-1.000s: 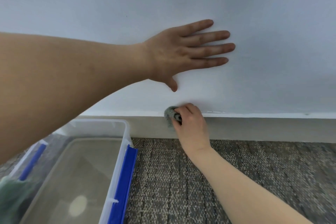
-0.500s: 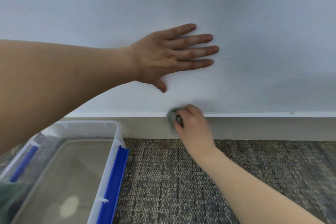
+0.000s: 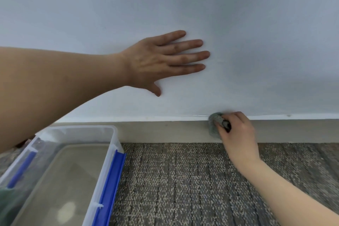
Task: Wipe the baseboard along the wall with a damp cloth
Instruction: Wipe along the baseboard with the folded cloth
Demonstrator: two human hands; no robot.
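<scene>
Head view, starting far left: clear plastic tub point(image 3: 111, 134) with blue latches point(image 3: 110, 180) sitting on the grey speckled carpet point(image 3: 174, 180), near the baseboard point(image 3: 165, 131), holding what looks like shallow water; something dark green at the frame's lower left corner, too cut off to identify. Above the tub, a bare forearm reaching across to the pale wall point(image 3: 256, 24). Flat on that wall, well above the baseboard, left hand point(image 3: 156, 60), fingers straight and slightly spread, thumb pointing down, gripping nothing. Beige baseboard running along the foot of the wall and meeting the carpet. Further right, small grey-green cloth point(image 3: 215, 124) bunched up and pressed against the baseboard's face, its top reaching the upper edge. Just right of it, right hand point(image 3: 236, 134), fingers curled round the cloth and clenched on it, forearm coming in from the lower right corner
</scene>
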